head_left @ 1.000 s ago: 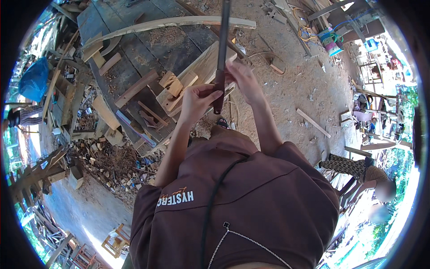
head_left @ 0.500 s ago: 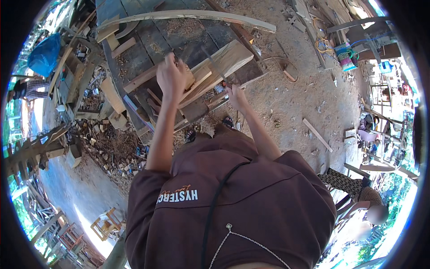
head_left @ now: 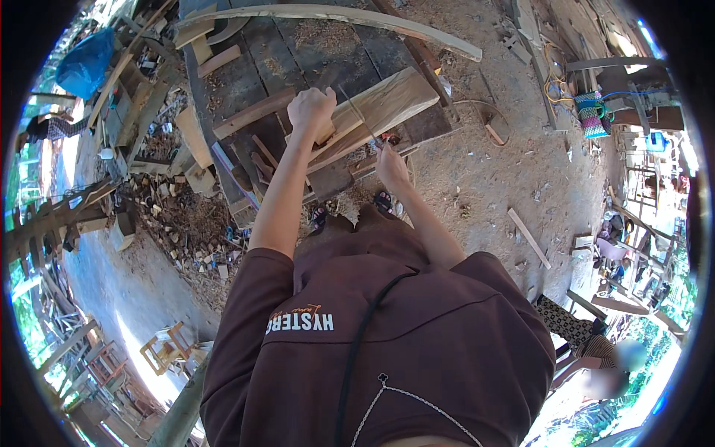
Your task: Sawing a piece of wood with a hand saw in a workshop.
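Grey metal, long + thin: the blade (head_left: 359, 114) juts fwd from the R hand (head_left: 392, 165), which is closed round its near end, and slants up-left across the pale board (head_left: 408, 95) on the table (head_left: 275, 63); can't tell if its edge touches wood. L hand (head_left: 311, 110) sits knuckles-up, fist-like, over the block (head_left: 325, 134); fingertips hidden, so can't tell whether it grips or just leans. Blade's prob. light, stiff edge-on but springy sideways, so best held at the near end, fingers clear of the edge, w/ no twisting. Board looks thick + solid, prob. the heaviest pc. here, stiff, not fragile; take it by both long sides. Block's prob. easy for 1 hand, dry, not slippery, held by its flat sides. Batten (head_left: 348, 118) by the block is slim + light, might split along the grain. Textures: board is pale yellow w/ streaky grain; table is dark, worn planks w/ seams btwn them, shavings (head_left: 320, 31) strewn on top. Bar (head_left: 255, 113) left of the L hand is reddish-brown, straight, square-edged; strip (head_left: 328, 12) at the far side is pale, long, bowed, though the lens may exaggerate that.
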A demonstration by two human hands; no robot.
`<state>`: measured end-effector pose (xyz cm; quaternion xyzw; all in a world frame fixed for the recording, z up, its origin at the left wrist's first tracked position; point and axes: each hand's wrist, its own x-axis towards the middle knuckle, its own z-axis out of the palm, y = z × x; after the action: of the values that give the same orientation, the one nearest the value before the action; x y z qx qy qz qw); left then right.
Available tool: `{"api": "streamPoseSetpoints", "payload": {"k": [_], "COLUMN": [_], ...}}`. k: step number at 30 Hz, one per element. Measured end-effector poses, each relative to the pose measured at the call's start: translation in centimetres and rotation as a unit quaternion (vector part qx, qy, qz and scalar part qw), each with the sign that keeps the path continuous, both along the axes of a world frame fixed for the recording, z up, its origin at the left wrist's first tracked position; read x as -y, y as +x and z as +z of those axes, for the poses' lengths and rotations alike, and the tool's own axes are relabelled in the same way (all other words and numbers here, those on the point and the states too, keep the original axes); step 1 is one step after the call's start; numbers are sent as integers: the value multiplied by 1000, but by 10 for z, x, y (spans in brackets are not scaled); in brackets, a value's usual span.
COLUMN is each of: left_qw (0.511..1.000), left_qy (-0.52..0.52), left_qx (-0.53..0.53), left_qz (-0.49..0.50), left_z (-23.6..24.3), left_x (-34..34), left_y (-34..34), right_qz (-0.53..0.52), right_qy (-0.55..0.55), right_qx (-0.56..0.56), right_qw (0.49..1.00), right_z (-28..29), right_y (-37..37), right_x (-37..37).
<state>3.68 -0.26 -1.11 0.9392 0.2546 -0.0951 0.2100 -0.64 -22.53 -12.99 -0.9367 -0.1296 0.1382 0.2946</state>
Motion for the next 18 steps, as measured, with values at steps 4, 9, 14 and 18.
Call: {"api": "streamPoseSetpoints", "payload": {"k": [4, 9, 14, 18], "left_qw": [999, 1000, 1000, 1000], "left_qy": [16, 1, -13, -5], "left_qx": [39, 8, 11, 16], "left_qz": [11, 12, 25, 22], "left_z": [1, 3, 10, 9], "left_x": [-2, -1, 1, 2], "left_y": [2, 2, -2, -6], "right_qz": [7, 20, 22, 40], "right_qy": [-43, -49, -62, -84], "right_qx": [-21, -43, -48, -52], "right_qw": [999, 998, 997, 994], "right_z": [7, 18, 35, 22], "right_y": [3, 3, -2, -22], "right_x": [-5, -8, -5, 4]}}
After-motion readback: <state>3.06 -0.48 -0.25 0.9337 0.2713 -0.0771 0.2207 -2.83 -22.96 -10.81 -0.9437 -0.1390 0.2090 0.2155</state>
